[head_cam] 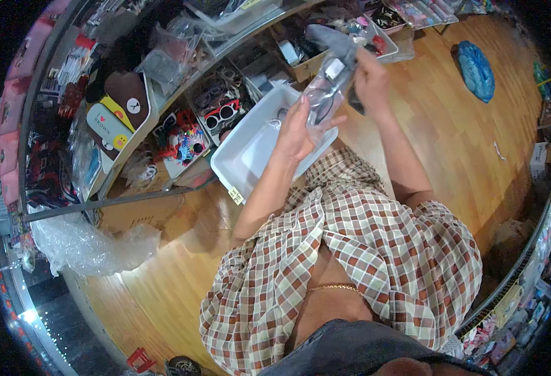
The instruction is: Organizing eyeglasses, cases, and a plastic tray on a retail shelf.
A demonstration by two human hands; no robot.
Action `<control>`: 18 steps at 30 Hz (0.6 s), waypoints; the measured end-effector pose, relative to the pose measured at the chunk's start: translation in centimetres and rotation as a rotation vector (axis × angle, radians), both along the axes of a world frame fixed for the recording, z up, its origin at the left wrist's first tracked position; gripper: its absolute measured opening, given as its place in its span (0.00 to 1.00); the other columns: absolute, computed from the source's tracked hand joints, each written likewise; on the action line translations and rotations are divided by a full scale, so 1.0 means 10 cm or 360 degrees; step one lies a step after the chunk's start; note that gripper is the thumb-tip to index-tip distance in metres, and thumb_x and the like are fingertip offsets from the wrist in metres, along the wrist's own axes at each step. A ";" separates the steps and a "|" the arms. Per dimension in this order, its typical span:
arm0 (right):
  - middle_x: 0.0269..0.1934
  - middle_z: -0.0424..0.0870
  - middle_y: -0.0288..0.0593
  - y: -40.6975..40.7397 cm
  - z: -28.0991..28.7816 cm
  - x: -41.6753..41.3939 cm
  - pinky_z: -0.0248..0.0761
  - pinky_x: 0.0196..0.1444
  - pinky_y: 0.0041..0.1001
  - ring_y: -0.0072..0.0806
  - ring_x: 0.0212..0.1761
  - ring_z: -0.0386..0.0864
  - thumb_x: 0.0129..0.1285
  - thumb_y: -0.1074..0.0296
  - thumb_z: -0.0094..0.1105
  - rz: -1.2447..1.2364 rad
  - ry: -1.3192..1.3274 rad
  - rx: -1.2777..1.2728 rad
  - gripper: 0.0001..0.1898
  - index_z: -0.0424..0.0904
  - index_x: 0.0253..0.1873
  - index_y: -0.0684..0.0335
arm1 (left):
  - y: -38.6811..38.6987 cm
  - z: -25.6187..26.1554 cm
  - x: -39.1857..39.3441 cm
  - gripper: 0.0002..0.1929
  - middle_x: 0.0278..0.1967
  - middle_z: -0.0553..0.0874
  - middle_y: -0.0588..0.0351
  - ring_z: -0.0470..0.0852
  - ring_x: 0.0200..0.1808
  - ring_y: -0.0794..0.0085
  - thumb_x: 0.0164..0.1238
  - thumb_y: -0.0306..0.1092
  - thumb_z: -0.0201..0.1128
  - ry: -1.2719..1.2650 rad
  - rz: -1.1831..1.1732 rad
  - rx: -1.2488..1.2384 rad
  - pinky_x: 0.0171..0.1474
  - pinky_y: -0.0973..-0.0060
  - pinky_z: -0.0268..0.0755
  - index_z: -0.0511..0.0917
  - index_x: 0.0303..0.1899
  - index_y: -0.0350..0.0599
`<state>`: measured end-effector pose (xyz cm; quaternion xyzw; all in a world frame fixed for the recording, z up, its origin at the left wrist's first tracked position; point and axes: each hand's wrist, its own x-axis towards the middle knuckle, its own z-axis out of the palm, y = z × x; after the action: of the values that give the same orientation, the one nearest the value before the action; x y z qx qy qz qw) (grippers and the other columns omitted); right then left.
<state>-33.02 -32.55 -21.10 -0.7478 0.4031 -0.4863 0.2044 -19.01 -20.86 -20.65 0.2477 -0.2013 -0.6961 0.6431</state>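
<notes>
My left hand (pixel 298 134) holds the lower end of a clear plastic bag (pixel 323 101) with thin dark-framed items inside and a white tag on it. Blurred by motion, my right hand (pixel 370 77) grips a grey cloth or pouch (pixel 336 41) at the upper end of that bag. Below my hands a white plastic bin (pixel 252 150) stands tilted, with a small labelled tag on its rim. Some thin-framed glasses (pixel 280 115) lie at its far end. Behind the bag a dark object (pixel 355 102) is partly hidden.
Left of the bin, shelves hold trays with red sunglasses (pixel 222 114), colourful novelty glasses (pixel 188 143) and cartoon cases (pixel 111 122). Clear plastic wrap (pixel 97 244) lies at the lower left. A blue plastic bag (pixel 476 70) rests on the wooden floor (pixel 435 108). Shelving with goods curves along the right.
</notes>
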 end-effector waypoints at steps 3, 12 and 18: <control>0.42 0.80 0.46 -0.23 -0.19 -0.22 0.70 0.47 0.26 0.29 0.42 0.78 0.59 0.79 0.45 0.0187 -0.0513 0.0637 0.13 0.76 0.48 0.70 | 0.11 -0.07 0.39 0.24 0.56 0.71 0.49 0.73 0.54 0.58 0.70 0.48 0.43 -0.0262 -0.0018 0.0141 0.44 0.62 0.77 0.65 0.57 0.39; 0.37 0.81 0.36 0.22 0.01 0.17 0.70 0.41 0.18 0.17 0.37 0.76 0.59 0.71 0.57 0.1052 -0.0584 0.1279 0.12 0.77 0.47 0.68 | -0.05 0.30 0.93 0.35 0.48 0.76 0.41 0.80 0.41 0.51 0.67 0.59 0.41 -0.0594 -0.0232 0.0136 0.27 0.69 0.80 0.59 0.58 0.30; 0.37 0.81 0.37 0.28 -0.13 0.16 0.73 0.37 0.19 0.17 0.34 0.77 0.60 0.70 0.57 0.0824 -0.1076 0.1460 0.12 0.77 0.48 0.67 | -0.01 -0.01 0.79 0.27 0.47 0.78 0.46 0.80 0.44 0.57 0.69 0.53 0.42 -0.0040 0.0251 -0.0194 0.41 0.65 0.78 0.64 0.56 0.39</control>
<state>-31.42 -29.80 -22.44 -0.4622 0.2896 -0.4082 0.7320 -11.16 -20.92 -20.75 0.2319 -0.2311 -0.6267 0.7072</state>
